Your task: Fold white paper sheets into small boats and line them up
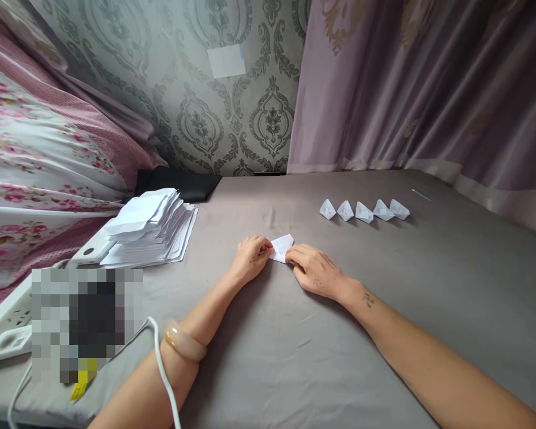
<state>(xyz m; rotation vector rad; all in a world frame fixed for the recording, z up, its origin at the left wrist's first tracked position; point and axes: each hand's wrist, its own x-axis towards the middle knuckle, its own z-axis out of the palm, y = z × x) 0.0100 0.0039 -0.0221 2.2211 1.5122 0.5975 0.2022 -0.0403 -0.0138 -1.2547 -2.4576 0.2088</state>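
Note:
A small piece of folded white paper (pixel 281 246) lies low over the grey cloth between my two hands. My left hand (pixel 252 257) pinches its left edge, with thumb and fingers closed together. At its right side, my right hand (pixel 316 271) curls its fingers onto the paper's edge. The fingertips of both hands partly cover the paper, so its lower corners are hard to make out. Off to the right, several folded white paper shapes (pixel 345 211) with pointed corners stand in a row.
A tall stack of white paper sheets (pixel 149 229) sits at the left, beside a white box-like device (pixel 89 250) and a power strip (pixel 9 319). A white cable (pixel 159 357) crosses my left forearm. A thin stick (pixel 421 195) lies at the far right.

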